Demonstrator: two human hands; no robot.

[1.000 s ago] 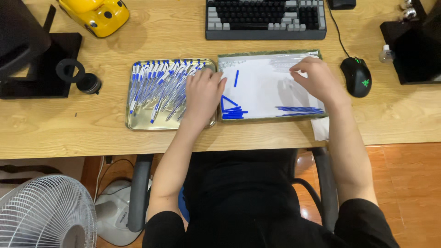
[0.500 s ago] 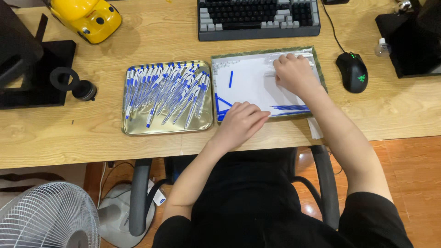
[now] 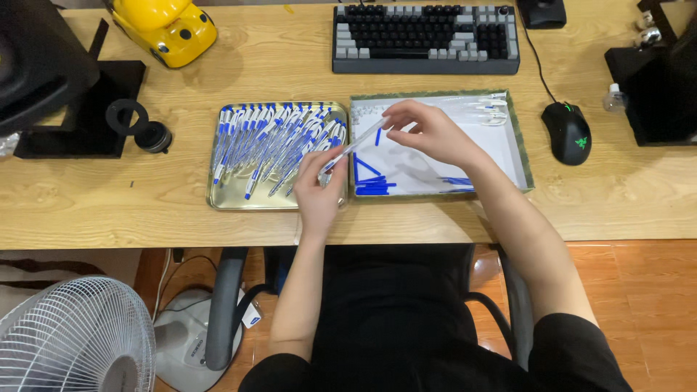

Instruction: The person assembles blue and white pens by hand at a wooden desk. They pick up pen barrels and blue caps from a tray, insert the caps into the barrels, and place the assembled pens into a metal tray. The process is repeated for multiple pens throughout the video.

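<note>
**Both hands on one pen between two trays**

Head view: the left hand (image 3: pixel 319 185) and right hand (image 3: pixel 428 131) each closed a grip on opposite ends of a clear pen (image 3: pixel 353 147), held slanted above the seam between the metal tray (image 3: pixel 218 199) of pens and the white-lined tray (image 3: pixel 523 156) on the counter (image 3: pixel 290 72).

I sit at a light wooden desk (image 3: pixel 435 218). Under it I see orange-brown wooden floor (image 3: pixel 646 290), my black chair (image 3: pixel 225 305), and a white fan (image 3: pixel 72 337) at left.
</note>
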